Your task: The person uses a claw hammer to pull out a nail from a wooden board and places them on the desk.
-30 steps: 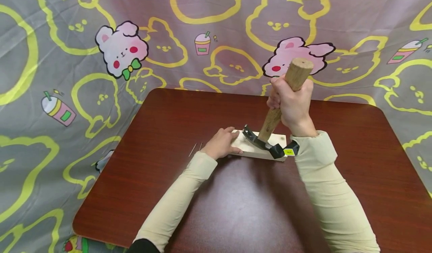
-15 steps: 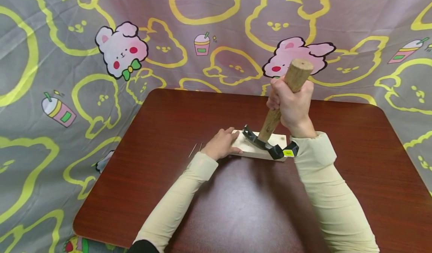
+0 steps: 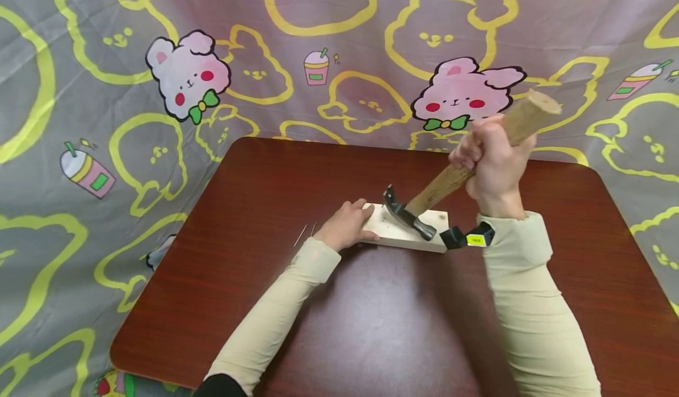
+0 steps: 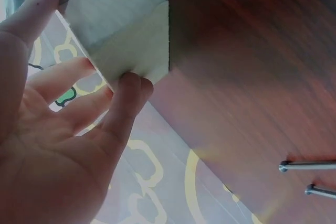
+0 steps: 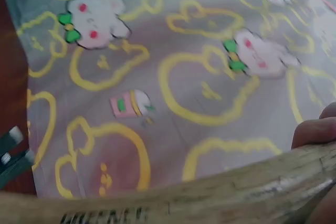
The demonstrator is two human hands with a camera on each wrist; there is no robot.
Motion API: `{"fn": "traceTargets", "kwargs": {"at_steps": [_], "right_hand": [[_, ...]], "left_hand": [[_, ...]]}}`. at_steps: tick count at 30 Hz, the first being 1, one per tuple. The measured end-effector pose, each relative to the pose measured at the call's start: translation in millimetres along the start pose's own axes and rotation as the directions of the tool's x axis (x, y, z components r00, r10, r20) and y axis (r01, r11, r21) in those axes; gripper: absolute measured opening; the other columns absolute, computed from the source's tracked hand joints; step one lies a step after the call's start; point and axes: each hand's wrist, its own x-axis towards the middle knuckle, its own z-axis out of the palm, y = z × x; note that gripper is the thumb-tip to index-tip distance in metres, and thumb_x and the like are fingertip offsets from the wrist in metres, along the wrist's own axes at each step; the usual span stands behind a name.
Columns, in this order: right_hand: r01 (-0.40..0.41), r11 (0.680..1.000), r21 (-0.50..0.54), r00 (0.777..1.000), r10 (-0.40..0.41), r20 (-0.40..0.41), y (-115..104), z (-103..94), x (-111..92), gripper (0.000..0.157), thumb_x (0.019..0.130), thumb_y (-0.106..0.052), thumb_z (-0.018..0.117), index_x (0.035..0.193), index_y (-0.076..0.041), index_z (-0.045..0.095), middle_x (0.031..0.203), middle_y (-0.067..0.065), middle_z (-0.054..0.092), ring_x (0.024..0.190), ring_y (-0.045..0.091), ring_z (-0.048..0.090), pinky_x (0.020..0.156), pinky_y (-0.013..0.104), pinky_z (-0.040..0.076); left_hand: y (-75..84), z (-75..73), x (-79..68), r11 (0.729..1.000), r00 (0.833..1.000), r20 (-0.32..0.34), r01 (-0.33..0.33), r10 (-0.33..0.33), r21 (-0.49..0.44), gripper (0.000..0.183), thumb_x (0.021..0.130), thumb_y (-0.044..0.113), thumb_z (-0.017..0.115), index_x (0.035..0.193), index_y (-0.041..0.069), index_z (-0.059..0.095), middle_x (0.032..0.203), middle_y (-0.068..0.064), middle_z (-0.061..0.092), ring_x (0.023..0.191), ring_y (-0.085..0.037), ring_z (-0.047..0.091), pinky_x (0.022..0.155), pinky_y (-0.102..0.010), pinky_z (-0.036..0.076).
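Note:
My right hand [image 3: 497,164] grips the wooden handle of a claw hammer [image 3: 442,188] near its upper end. The handle leans up and to the right. The hammer's dark head is at the top of a pale wooden block [image 3: 395,232], its claw toward the left; whether the claw holds a nail is too small to tell. My left hand [image 3: 345,226] holds the block's left end, thumb on the near side and fingers over the far side. In the left wrist view, fingers [image 4: 126,95] curl against the block's end face. The right wrist view shows the handle [image 5: 210,198] along the bottom.
Two loose nails [image 4: 310,166] lie on the brown table [image 3: 276,185] left of my left hand. A patterned curtain [image 3: 366,49] hangs behind the table and on its left side. A small black wrist device [image 3: 477,236] sits at the right cuff.
The right hand has swung the hammer handle over to the right, tilting it lower, and the head has turned with it. My left hand and the block have stayed almost still.

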Motion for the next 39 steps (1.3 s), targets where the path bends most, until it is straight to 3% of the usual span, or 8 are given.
{"fn": "traceTargets", "kwargs": {"at_steps": [4, 11, 18, 28, 31, 34, 39], "right_hand": [[0.029, 0.998, 0.053, 1.000, -0.028, -0.006, -4.6, -13.9, 3.3, 0.024, 0.083, 0.001, 0.046, 0.061, -0.004, 0.036, 0.040, 0.000, 0.030, 0.034, 0.015, 0.021, 0.035, 0.029, 0.015], [-0.026, 0.995, 0.100, 1.000, 0.027, -0.014, -7.9, -13.5, 4.6, 0.022, 0.080, 0.004, 0.047, 0.061, 0.000, 0.037, 0.040, 0.003, 0.030, 0.034, 0.016, 0.022, 0.035, 0.030, 0.017], [0.054, 0.996, 0.075, 0.999, -0.054, -0.003, -8.8, -15.4, -0.6, 0.025, 0.082, 0.002, 0.049, 0.061, -0.002, 0.037, 0.040, 0.001, 0.030, 0.034, 0.015, 0.020, 0.034, 0.030, 0.015], [0.079, 0.993, 0.087, 0.997, -0.079, 0.001, -11.3, -17.4, -3.9, 0.024, 0.082, 0.002, 0.048, 0.060, -0.001, 0.037, 0.039, 0.002, 0.030, 0.033, 0.017, 0.020, 0.033, 0.030, 0.015], [0.071, 0.993, 0.091, 0.997, -0.072, 0.000, -14.7, -16.6, -6.0, 0.024, 0.082, 0.002, 0.049, 0.061, 0.000, 0.037, 0.039, 0.002, 0.030, 0.033, 0.016, 0.020, 0.033, 0.030, 0.015], [0.059, 0.994, 0.096, 0.998, -0.059, 0.002, -19.7, -14.3, -8.6, 0.023, 0.081, 0.003, 0.049, 0.061, 0.000, 0.038, 0.040, 0.002, 0.029, 0.033, 0.016, 0.020, 0.033, 0.030, 0.014], [0.019, 0.992, 0.125, 0.999, -0.025, 0.041, -30.8, -8.2, -13.8, 0.025, 0.082, 0.003, 0.050, 0.061, 0.001, 0.037, 0.040, 0.002, 0.027, 0.033, 0.016, 0.019, 0.034, 0.031, 0.013]], "left_hand": [[-0.8, -1.3, -1.2, 1.000, 1.000, 0.000, 0.002, -0.002, -0.007, 0.068, 0.079, 0.046, 0.074, 0.134, 0.010, 0.056, 0.130, -0.012, 0.055, 0.103, -0.038, 0.058, 0.092, -0.044, 0.051], [1.8, -1.0, -0.4, 1.000, 1.000, -0.019, -0.015, 0.015, -0.026, 0.067, 0.079, 0.044, 0.076, 0.133, 0.010, 0.057, 0.130, -0.012, 0.056, 0.103, -0.040, 0.057, 0.092, -0.045, 0.051], [3.6, -1.0, -0.6, 0.999, 1.000, -0.005, 0.006, -0.007, -0.054, 0.070, 0.079, 0.044, 0.076, 0.136, 0.010, 0.055, 0.136, -0.012, 0.053, 0.109, -0.041, 0.056, 0.094, -0.046, 0.050], [0.4, -4.4, -3.1, 0.998, 0.998, 0.022, 0.057, -0.056, -0.033, 0.072, 0.083, 0.052, 0.069, 0.142, 0.014, 0.050, 0.151, -0.015, 0.041, 0.128, -0.040, 0.050, 0.102, -0.046, 0.047], [1.3, -7.5, -5.9, 0.999, 0.999, -0.037, 0.037, -0.037, -0.011, 0.067, 0.087, 0.052, 0.064, 0.140, 0.013, 0.051, 0.148, -0.012, 0.046, 0.126, -0.034, 0.052, 0.101, -0.045, 0.047], [3.0, -10.4, -8.5, 1.000, 0.990, -0.142, -0.006, 0.004, -0.012, 0.058, 0.091, 0.045, 0.062, 0.136, 0.011, 0.055, 0.139, -0.009, 0.055, 0.122, -0.030, 0.055, 0.099, -0.042, 0.048], [7.9, -13.4, -11.8, 0.996, 0.946, -0.316, -0.082, 0.067, -0.034, 0.039, 0.091, 0.028, 0.065, 0.126, 0.011, 0.062, 0.121, -0.004, 0.066, 0.108, -0.024, 0.061, 0.092, -0.036, 0.050]]}}
